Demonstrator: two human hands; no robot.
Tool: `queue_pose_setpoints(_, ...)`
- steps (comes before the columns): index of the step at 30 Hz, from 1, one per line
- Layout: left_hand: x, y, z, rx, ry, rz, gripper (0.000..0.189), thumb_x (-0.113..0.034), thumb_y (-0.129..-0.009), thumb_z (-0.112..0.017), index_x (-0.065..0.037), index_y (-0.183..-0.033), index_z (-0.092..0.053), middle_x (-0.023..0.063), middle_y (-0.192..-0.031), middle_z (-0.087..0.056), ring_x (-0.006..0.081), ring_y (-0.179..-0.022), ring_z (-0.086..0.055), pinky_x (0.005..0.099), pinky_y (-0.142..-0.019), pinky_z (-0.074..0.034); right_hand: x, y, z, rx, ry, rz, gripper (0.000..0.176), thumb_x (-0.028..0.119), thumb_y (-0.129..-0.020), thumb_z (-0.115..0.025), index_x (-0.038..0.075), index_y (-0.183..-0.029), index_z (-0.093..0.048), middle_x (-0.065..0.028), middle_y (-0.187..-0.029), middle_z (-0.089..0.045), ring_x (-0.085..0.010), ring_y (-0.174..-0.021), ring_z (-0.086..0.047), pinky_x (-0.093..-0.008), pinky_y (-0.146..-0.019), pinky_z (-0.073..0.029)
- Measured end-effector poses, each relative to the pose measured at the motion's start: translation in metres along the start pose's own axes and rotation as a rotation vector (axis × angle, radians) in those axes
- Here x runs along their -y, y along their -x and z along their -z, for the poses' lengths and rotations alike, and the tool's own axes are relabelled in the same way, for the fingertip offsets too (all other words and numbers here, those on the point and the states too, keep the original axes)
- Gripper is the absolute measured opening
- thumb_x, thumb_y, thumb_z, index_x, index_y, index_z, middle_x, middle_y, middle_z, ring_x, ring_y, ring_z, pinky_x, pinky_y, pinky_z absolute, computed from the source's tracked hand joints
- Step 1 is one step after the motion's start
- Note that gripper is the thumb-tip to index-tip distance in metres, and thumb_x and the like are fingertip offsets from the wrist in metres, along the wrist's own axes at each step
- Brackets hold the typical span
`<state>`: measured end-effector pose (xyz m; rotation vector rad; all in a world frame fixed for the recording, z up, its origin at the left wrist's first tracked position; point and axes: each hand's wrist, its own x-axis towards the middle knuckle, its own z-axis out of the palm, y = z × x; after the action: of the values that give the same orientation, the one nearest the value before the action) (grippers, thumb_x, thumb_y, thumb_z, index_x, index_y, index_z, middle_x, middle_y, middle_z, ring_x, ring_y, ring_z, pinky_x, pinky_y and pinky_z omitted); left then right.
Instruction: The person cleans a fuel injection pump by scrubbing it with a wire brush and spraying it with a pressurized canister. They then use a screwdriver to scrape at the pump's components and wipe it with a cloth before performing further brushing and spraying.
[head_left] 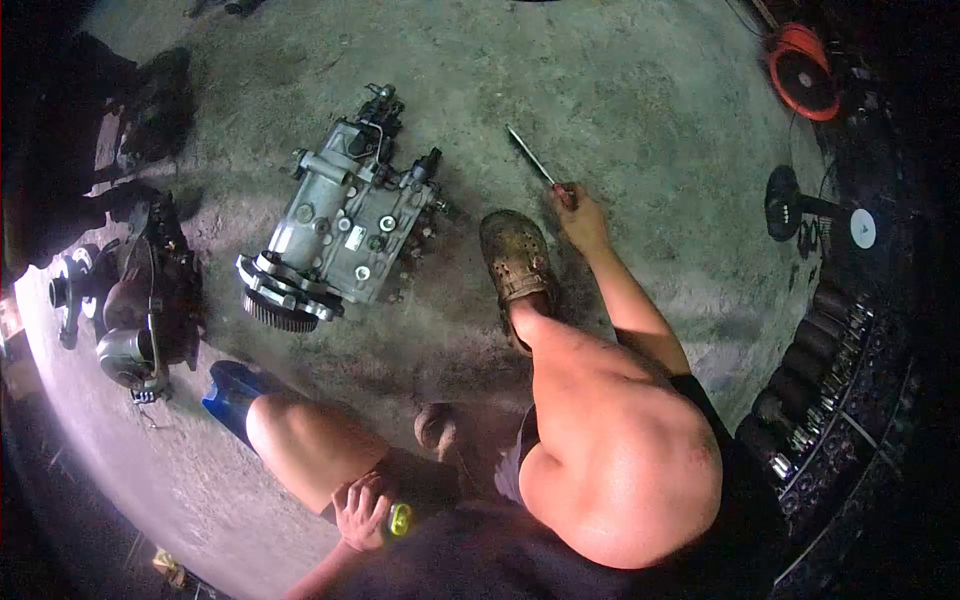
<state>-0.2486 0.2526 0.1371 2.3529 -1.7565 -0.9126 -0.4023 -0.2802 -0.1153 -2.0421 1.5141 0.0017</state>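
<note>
My right hand is closed around the red handle of a screwdriver, low over the concrete floor, its metal shaft pointing up and left. Beside my left thigh, my left hand has its fingers bent over a yellow-green, round-ended object. Only that object's end shows at the thumb side; its kind is hidden. A silver fuel injection pump with a toothed gear at its lower end lies on the floor, left of my right foot, apart from both hands.
Another dark machine part with a round metal opening stands at the left. A tray of sockets lines the right side, below a black fan and an orange round fan. My clog rests between the pump and my right arm.
</note>
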Motion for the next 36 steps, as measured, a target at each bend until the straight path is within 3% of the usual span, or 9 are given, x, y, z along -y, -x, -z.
queue_pose_setpoints(6,-0.001,-0.006,0.005,-0.016,0.042,0.021,0.035,-0.03,-0.075,-0.058,-0.011,-0.103,-0.064,0.0074,-0.117,-0.061,0.0256,-0.114,-0.056,0.0471,-0.096,-0.036,-0.073,0.059,-0.002,-0.167,0.095,-0.14,0.048,0.046,-0.091,-0.06,0.0,-0.105,-0.063,-0.0226,-0.092,-0.069,-0.0452,-0.09,-0.064,-0.0474,-0.078,-0.05)
queue_pose_setpoints(8,-0.002,-0.004,0.002,-0.002,0.035,0.036,0.033,-0.028,-0.077,-0.055,-0.012,-0.104,-0.064,0.0073,-0.12,-0.061,0.0256,-0.115,-0.056,0.0481,-0.096,-0.036,-0.091,0.097,0.01,0.062,0.031,-0.231,0.045,0.045,-0.092,-0.059,0.002,-0.104,-0.064,-0.0178,-0.089,-0.069,-0.041,-0.086,-0.065,-0.0457,-0.077,-0.05)
queue_pose_setpoints(9,0.0,-0.004,0.001,0.004,0.028,0.037,0.032,-0.027,-0.078,-0.054,-0.012,-0.105,-0.064,0.0072,-0.121,-0.06,0.0257,-0.115,-0.056,0.0485,-0.096,-0.036,-0.163,0.119,-0.025,0.069,-0.241,-0.059,0.041,0.042,-0.092,-0.061,0.002,-0.101,-0.064,-0.0124,-0.09,-0.068,-0.0339,-0.082,-0.066,-0.0444,-0.074,-0.049)
queue_pose_setpoints(13,0.005,-0.001,-0.005,-0.032,0.04,0.0,0.029,-0.026,-0.077,-0.054,-0.009,-0.1,-0.061,0.0127,-0.12,-0.06,0.0285,-0.115,-0.056,0.0508,-0.095,-0.036,-0.056,0.197,0.06,0.299,-0.131,-0.082,0.038,0.031,-0.086,-0.062,-0.002,-0.105,-0.063,-0.0169,-0.101,-0.066,-0.0341,-0.092,-0.065,-0.0419,-0.081,-0.049)
queue_pose_setpoints(17,-0.003,-0.007,0.002,-0.004,0.059,0.043,0.031,-0.027,-0.076,-0.055,-0.009,-0.101,-0.06,0.0145,-0.118,-0.06,0.0304,-0.113,-0.056,0.0517,-0.092,-0.037,0.14,0.209,0.18,0.409,-0.029,0.267,0.038,0.019,-0.079,-0.063,-0.006,-0.108,-0.062,-0.0213,-0.111,-0.064,-0.0344,-0.101,-0.064,-0.0393,-0.089,-0.05)
queue_pose_setpoints(20,0.009,0.002,-0.009,0.005,-0.01,-0.003,0.035,-0.031,-0.075,-0.055,-0.011,-0.103,-0.061,0.0126,-0.119,-0.06,0.0299,-0.112,-0.055,0.0507,-0.093,-0.036,0.237,0.208,0.232,0.422,0.028,0.506,0.041,0.01,-0.074,-0.064,-0.01,-0.111,-0.062,-0.0247,-0.119,-0.062,-0.0346,-0.109,-0.064,-0.0373,-0.095,-0.05)
queue_pose_setpoints(25,0.004,0.0,-0.001,0.007,0.015,0.018,0.034,-0.031,-0.074,-0.057,-0.012,-0.102,-0.062,0.0127,-0.122,-0.059,0.0286,-0.113,-0.055,0.0495,-0.094,-0.036,0.271,0.207,0.237,0.33,0.003,0.682,0.046,0.002,-0.067,-0.063,-0.013,-0.111,-0.062,-0.0282,-0.122,-0.061,-0.035,-0.112,-0.064,-0.0364,-0.098,-0.051)
queue_pose_setpoints(31,0.003,-0.003,-0.002,-0.005,-0.022,-0.016,0.029,-0.028,-0.076,-0.058,-0.014,-0.102,-0.062,0.0111,-0.123,-0.059,0.0267,-0.113,-0.055,0.05,-0.096,-0.036,0.294,0.207,0.25,0.418,0.048,0.635,0.048,0.002,-0.065,-0.063,-0.014,-0.11,-0.062,-0.028,-0.119,-0.063,-0.0355,-0.111,-0.064,-0.0361,-0.097,-0.051)
queue_pose_setpoints(36,-0.001,-0.011,0.007,-0.007,-0.02,-0.036,0.043,-0.036,-0.064,-0.069,-0.013,-0.1,-0.062,0.0083,-0.117,-0.06,0.0251,-0.113,-0.056,0.0472,-0.095,-0.036,0.284,0.217,0.23,0.273,-0.103,0.633,0.048,0.002,-0.065,-0.063,-0.013,-0.11,-0.062,-0.0273,-0.118,-0.064,-0.035,-0.11,-0.065,-0.0363,-0.097,-0.051)
